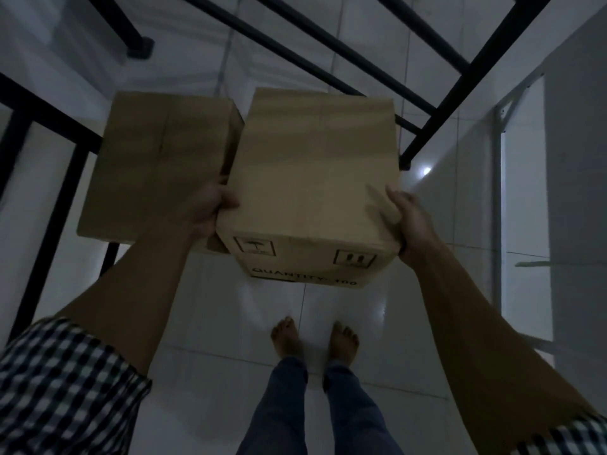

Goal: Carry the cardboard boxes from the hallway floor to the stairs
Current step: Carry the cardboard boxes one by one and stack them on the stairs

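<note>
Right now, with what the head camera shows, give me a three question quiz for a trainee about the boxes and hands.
1. True or false: the printed box is gripped by both the left hand and the right hand.
2. Which side of it is the second box on? A left, B right.
3. Fill in: the feet are ____.

Key: 1 true. 2 A. 3 bare.

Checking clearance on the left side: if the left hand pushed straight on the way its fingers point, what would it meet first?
Probably the second box. The left hand grips the near left edge of the held box, fingers pointing forward into the narrow gap between the two; depth there is unclear.
</note>
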Tool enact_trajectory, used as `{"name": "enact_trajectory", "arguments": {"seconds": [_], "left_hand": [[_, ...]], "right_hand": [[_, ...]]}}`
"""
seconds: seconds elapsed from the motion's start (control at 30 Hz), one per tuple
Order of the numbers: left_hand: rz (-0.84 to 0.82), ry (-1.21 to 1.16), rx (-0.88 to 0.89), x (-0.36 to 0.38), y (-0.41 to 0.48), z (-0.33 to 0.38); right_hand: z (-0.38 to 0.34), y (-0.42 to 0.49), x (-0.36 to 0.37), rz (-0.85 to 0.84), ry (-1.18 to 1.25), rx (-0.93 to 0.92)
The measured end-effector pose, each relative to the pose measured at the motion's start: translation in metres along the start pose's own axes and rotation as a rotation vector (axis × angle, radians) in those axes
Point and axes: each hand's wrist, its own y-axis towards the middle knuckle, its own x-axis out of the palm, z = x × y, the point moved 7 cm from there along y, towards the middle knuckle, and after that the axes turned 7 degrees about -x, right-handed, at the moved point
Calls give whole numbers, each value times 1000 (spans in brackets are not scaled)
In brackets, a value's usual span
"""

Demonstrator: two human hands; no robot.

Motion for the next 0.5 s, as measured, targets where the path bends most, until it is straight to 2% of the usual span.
{"name": "enact_trajectory", "arguments": {"seconds": [0.07,0.13,0.23,0.37,0.43,0.5], "left_hand": [[29,159,-23,2,13,-19],[174,304,35,1,26,-26],[328,351,123,2,38,-42],[536,911,252,6,59,-75],[622,1116,422,11,63,-75],[618,1299,580,22,65,-72]], "right_hand": [[20,3,2,-30,-100,-64],[40,8,5,-44,-222,-135],[64,17,6,10,-374,-201],[96,29,9,24,-477,-227],[102,36,9,43,-497,-248],[102,41,9,62,-500,-268]]}}
